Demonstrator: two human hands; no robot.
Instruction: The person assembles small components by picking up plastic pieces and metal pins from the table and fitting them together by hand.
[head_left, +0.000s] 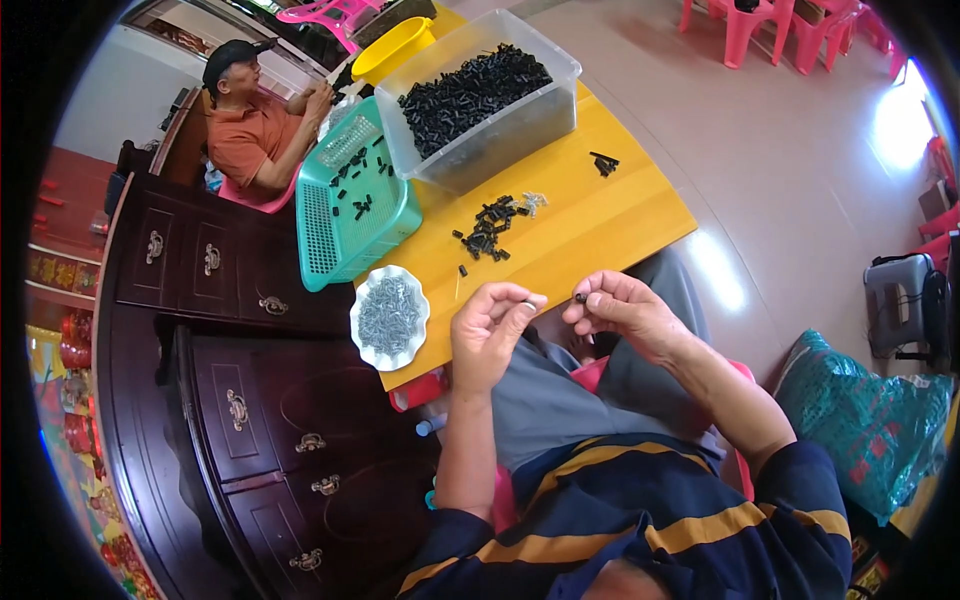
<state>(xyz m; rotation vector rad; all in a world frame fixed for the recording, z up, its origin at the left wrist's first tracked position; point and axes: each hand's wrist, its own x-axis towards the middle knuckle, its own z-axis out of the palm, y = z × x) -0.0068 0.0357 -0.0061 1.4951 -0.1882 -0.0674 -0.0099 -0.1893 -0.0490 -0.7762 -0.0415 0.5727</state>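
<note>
My left hand is raised in front of the table's near edge, thumb and forefinger pinched together; what lies between them is too small to make out. A short way to its right, my right hand pinches a small black tubular piece between thumb and fingers. The two hands are apart. Beyond them, a loose pile of similar black pieces lies on the yellow table, with small silvery pins beside it. A white scalloped bowl full of thin metal pins stands left of my left hand.
A clear bin heaped with black pieces and a green basket holding several stand farther back. More black pieces lie right. A yellow tub and a seated person are beyond. Dark drawers flank the left.
</note>
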